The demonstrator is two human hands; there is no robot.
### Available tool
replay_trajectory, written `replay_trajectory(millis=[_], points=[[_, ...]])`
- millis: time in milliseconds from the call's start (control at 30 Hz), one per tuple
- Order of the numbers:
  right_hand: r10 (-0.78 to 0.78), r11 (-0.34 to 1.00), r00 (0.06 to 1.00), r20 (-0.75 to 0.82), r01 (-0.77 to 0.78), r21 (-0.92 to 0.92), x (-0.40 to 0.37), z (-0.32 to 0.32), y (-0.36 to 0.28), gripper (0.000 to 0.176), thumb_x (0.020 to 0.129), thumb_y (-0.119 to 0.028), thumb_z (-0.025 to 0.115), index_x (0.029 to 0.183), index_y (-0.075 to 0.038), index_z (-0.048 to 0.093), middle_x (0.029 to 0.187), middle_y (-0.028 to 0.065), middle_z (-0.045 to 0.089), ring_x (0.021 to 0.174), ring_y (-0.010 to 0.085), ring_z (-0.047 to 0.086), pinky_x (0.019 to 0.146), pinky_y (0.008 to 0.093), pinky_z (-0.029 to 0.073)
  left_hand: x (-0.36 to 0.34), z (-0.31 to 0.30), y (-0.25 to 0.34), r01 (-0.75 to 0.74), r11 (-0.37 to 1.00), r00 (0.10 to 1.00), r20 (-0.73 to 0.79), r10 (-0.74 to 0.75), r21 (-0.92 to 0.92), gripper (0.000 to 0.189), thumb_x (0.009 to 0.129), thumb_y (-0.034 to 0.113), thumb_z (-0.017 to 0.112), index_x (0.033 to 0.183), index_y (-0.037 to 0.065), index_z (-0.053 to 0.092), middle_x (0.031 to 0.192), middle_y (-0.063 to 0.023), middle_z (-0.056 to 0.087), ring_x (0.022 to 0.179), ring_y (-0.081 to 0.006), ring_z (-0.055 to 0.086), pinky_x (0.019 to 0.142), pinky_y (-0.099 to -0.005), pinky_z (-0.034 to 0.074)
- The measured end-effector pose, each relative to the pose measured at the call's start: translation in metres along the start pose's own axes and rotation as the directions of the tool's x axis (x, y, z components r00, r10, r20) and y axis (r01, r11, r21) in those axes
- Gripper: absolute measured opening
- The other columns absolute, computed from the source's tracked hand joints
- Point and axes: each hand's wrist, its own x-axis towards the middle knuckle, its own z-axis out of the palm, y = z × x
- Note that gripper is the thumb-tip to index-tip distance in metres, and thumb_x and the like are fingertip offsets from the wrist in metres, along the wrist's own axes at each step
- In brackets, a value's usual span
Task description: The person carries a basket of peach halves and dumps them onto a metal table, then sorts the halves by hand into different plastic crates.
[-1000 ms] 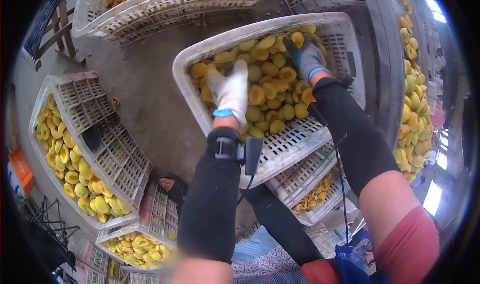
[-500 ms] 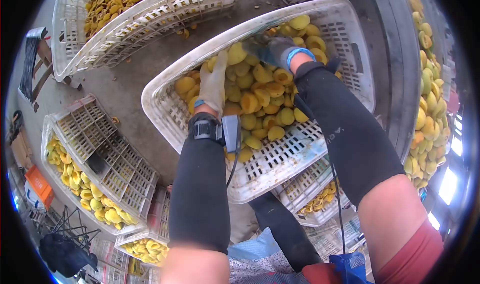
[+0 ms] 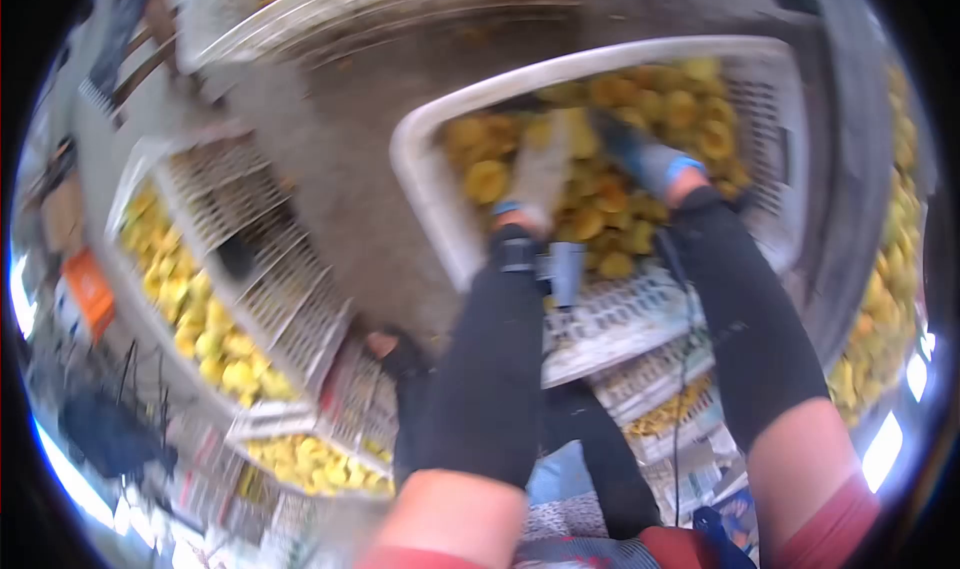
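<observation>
A white slatted plastic crate [image 3: 420, 149] stands in front of me, holding yellow halved fruit [image 3: 605, 194] that look like peaches. Inside it, my left hand [image 3: 543, 174] wears a pale glove and reaches into the fruit. To its right, my right hand [image 3: 655, 164], in a grey-blue glove, points inward over the same pile. Both hands touch or nearly touch the fruit. Motion blur smears the fingers, so whether either hand grips a piece cannot be made out. A small grey device [image 3: 566, 272] is strapped at my left wrist.
Left of me stand tilted crates [image 3: 255, 239] with yellow fruit [image 3: 185, 294]. Another crate [image 3: 400, 14] is at the top. A dark rim [image 3: 845, 169] borders more fruit [image 3: 880, 299] on the right. A cable [image 3: 681, 409] hangs by my right forearm.
The view has swung, so the crate appears farther right and lower. My right hand has come away from the far rim toward the middle of the pile, closer to my left hand.
</observation>
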Motion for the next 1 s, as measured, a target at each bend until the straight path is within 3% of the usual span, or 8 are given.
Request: replay_trajectory(millis=[67,167,233,367,400,500,767,1000], points=[[-0.031,0.973,0.999,-0.012,0.033,0.23,0.011,0.025,0.026,0.06,0.106,-0.024,0.039,0.161,-0.003,0.028,0.168,0.0099,0.028,0.153,0.024,0.027,0.127,0.0391,0.02,0.002,0.002,0.004,0.088,0.953,0.961,0.227,-0.158,0.29,0.064,0.095,0.011,0.043,0.158,0.0,0.032,0.161,-0.0209,0.035,0.149,-0.0319,0.035,0.124,-0.0426,0.027],[0.07,0.488,0.991,-0.114,0.065,0.87,0.018,0.054,0.059,0.06,0.105,-0.027,0.054,0.159,-0.008,0.036,0.16,0.0041,0.04,0.143,0.0162,0.04,0.117,0.0328,0.035,0.007,0.028,0.015,0.552,0.551,0.791,0.182,-0.584,-0.626,0.075,0.094,0.045,0.059,0.154,0.004,0.041,0.15,-0.0219,0.049,0.14,-0.0337,0.046,0.116,-0.0392,0.036],[0.191,0.261,0.971,-0.145,0.092,0.961,0.011,0.069,0.078,0.055,0.106,-0.031,0.055,0.155,-0.007,0.044,0.149,0.0027,0.054,0.134,0.0171,0.051,0.112,0.0326,0.043,0.007,-0.004,0.052,0.577,0.08,0.632,0.383,-0.674,-0.813,0.089,0.088,0.064,0.069,0.151,0.006,0.046,0.143,-0.0201,0.057,0.134,-0.0315,0.053,0.111,-0.0369,0.041],[0.216,0.273,0.972,-0.097,0.035,0.961,-0.012,0.067,0.116,0.057,0.108,-0.041,0.051,0.155,-0.009,0.042,0.148,0.0029,0.054,0.133,0.0173,0.052,0.109,0.0358,0.046,-0.019,-0.011,0.08,0.431,-0.165,0.709,0.446,-0.547,-0.887,0.082,0.09,0.06,0.069,0.15,0.008,0.047,0.136,-0.0159,0.062,0.123,-0.0251,0.059,0.104,-0.0347,0.045],[0.012,0.236,0.994,-0.108,0.102,0.966,-0.03,0.067,0.097,0.062,0.108,-0.049,0.047,0.156,-0.01,0.04,0.15,0.0028,0.052,0.135,0.0169,0.051,0.113,0.0339,0.042,-0.023,-0.017,0.092,0.403,-0.124,0.728,0.4,-0.556,-0.907,0.082,0.09,0.06,0.068,0.15,0.009,0.047,0.135,-0.0155,0.062,0.122,-0.0252,0.06,0.103,-0.0351,0.046],[0.097,0.174,0.972,-0.213,0.194,0.966,-0.077,0.063,0.024,0.069,0.107,-0.056,0.042,0.157,-0.008,0.038,0.153,0.0057,0.049,0.138,0.0201,0.05,0.117,0.0357,0.037,-0.033,-0.018,0.114,0.449,-0.129,0.739,0.448,-0.503,-0.884,0.074,0.092,0.05,0.073,0.148,0.008,0.048,0.131,-0.0097,0.062,0.12,-0.0191,0.059,0.103,-0.0327,0.046],[-0.127,0.49,0.864,-0.487,0.482,0.727,-0.156,0.101,-0.227,0.066,0.11,-0.051,0.038,0.152,-0.001,0.04,0.151,0.0137,0.048,0.139,0.0256,0.046,0.122,0.0376,0.03,-0.116,-0.226,0.146,0.111,-0.043,0.861,0.118,-0.494,-0.993,0.075,0.093,0.037,0.074,0.152,0.005,0.042,0.132,-0.0119,0.063,0.121,-0.0189,0.061,0.106,-0.0317,0.047],[-0.558,0.445,0.823,-0.102,0.401,0.801,-0.045,0.294,-0.468,0.064,0.105,-0.05,0.052,0.145,0.0,0.049,0.14,0.0118,0.056,0.129,0.0211,0.053,0.112,0.0338,0.041,-0.306,-0.439,0.004,-0.018,0.454,0.539,-0.392,-0.746,-0.891,0.055,0.102,0.019,0.062,0.149,-0.002,0.044,0.134,-0.0116,0.062,0.118,-0.0174,0.061,0.103,-0.0309,0.049]])
